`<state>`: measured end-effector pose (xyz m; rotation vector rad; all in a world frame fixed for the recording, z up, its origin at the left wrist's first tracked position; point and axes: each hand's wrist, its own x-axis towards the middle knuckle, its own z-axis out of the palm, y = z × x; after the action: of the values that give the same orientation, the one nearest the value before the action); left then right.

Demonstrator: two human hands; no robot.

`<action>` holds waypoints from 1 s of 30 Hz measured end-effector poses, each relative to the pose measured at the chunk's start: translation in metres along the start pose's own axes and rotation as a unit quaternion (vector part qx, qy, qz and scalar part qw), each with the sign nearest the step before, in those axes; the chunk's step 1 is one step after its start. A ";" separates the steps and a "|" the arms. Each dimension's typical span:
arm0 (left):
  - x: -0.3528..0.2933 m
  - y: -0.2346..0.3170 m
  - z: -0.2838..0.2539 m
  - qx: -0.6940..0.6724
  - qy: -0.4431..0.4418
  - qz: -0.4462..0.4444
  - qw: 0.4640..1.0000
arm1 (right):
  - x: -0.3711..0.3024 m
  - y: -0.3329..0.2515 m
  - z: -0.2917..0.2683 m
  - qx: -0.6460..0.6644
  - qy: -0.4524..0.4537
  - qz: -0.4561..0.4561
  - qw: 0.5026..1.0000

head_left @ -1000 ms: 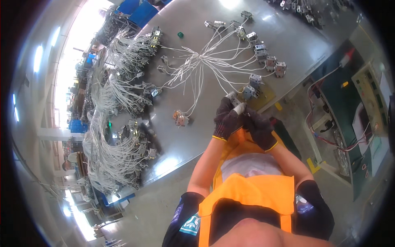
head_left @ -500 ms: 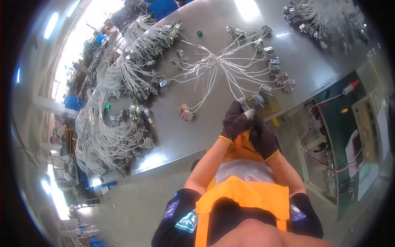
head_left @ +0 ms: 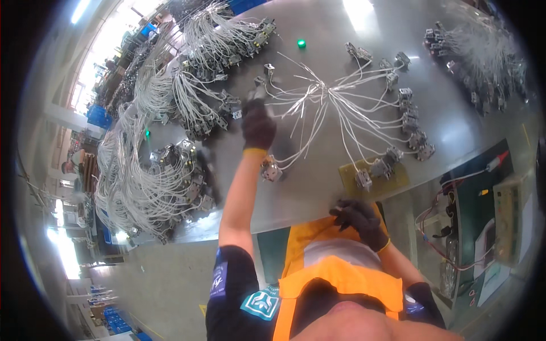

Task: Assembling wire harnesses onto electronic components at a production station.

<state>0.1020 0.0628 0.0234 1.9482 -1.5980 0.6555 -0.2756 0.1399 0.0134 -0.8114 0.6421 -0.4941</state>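
Note:
A bundle of white wires [head_left: 324, 91] fans out over the metal table, with small metal switch-like parts on the wire ends. My left hand [head_left: 259, 128], in a dark knitted glove, reaches over the left side of the fan. Its fingers are blurred beside a smeared metal part [head_left: 259, 88], and whether they grip it is unclear. A white wire runs in under that hand. At the table's front edge my right hand [head_left: 361, 221], gloved too, holds nothing, its fingers apart and slightly bent. Just beyond it, several wired parts [head_left: 387, 162] rest on and beside a yellowish plate [head_left: 404, 179].
Heaps of similar wire bundles [head_left: 139, 187] line the table's left side, and another bundle [head_left: 483, 62] lies at the far right. A small green round thing [head_left: 301, 43] sits at the back. Right of the table are a red-tipped probe [head_left: 499, 161] with a cable and a control box [head_left: 506, 210].
My left hand has left the parts near the front edge and swung left and away from me. My right hand has drawn back from those parts, which now lie at the plate.

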 end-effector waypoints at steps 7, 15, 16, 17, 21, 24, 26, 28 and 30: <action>0.045 -0.004 0.085 -0.089 -0.269 -0.031 0.959 | 0.031 0.001 -0.025 -0.205 0.068 -0.150 0.965; -0.014 0.013 0.092 0.022 -0.276 -0.078 0.958 | 0.058 -0.054 -0.090 -0.109 0.197 -0.262 0.938; -0.018 0.031 0.087 0.014 -0.284 -0.072 0.956 | 0.060 -0.055 -0.095 -0.109 0.209 -0.258 0.937; -0.016 0.051 0.071 0.028 -0.272 -0.086 0.958 | 0.064 -0.058 -0.098 -0.173 0.250 -0.300 0.904; -0.022 0.071 0.048 0.064 -0.295 -0.126 0.945 | 0.076 -0.062 -0.119 -0.151 0.226 -0.342 0.899; -0.029 0.060 0.051 0.042 -0.287 -0.111 0.951 | 0.088 -0.063 -0.121 -0.301 0.252 -0.423 0.817; -0.025 0.069 0.023 -0.060 -0.309 -0.144 0.938 | 0.078 -0.065 -0.108 -0.357 0.305 -0.407 0.784; -0.034 0.090 -0.008 -0.068 -0.271 -0.164 0.946 | 0.065 -0.057 -0.105 -0.303 0.277 -0.425 0.807; -0.074 0.084 -0.029 -0.098 -0.180 0.010 0.979 | 0.043 -0.060 -0.081 -0.317 0.256 -0.408 0.817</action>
<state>0.0046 0.1223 0.0038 1.9824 -1.8176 0.1443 -0.3112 0.0366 0.0039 -1.6368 0.9664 -1.3594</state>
